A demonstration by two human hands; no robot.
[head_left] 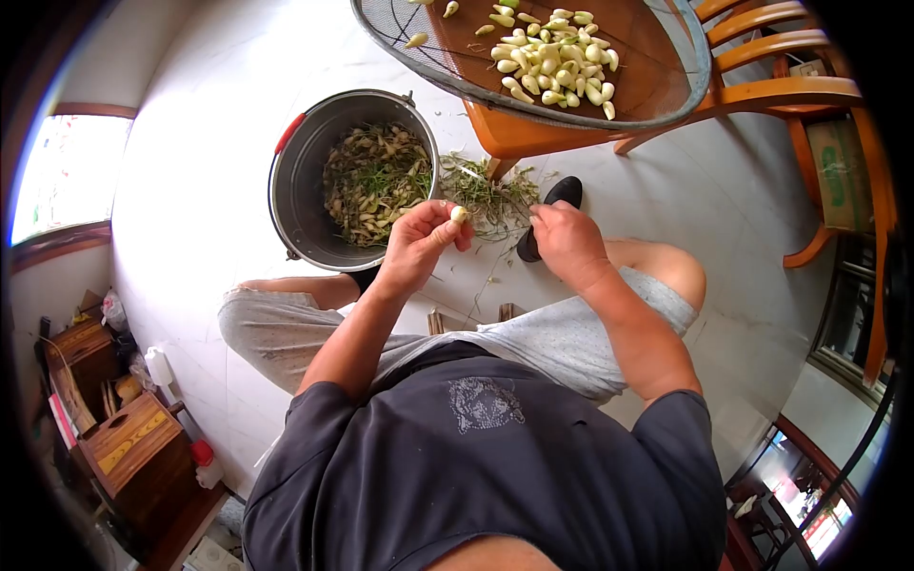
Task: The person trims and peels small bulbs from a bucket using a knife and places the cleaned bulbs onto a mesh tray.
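Between the thumb and fingers of my left hand [424, 240] is a small pale onion-like bulb [460, 214], held just right of the bucket's rim. My right hand [568, 245] is level with it, a short way to the right, near the black shoe [562, 195]. Its fingers are closed in a pinch, and whatever they hold is hidden. A metal bucket [286, 195] holds many untrimmed bulbs [381, 181] with dry stalks and green leaves. Trimmed green scraps [495, 195] lie on the floor beyond my hands.
A round mesh sieve [657, 100] with a heap of cleaned white bulbs [562, 62] rests on a wooden chair [514, 133] at the top. Another wooden chair part [781, 95] and a cardboard box [838, 171] stand right. Wooden drawers [133, 443] are lower left.
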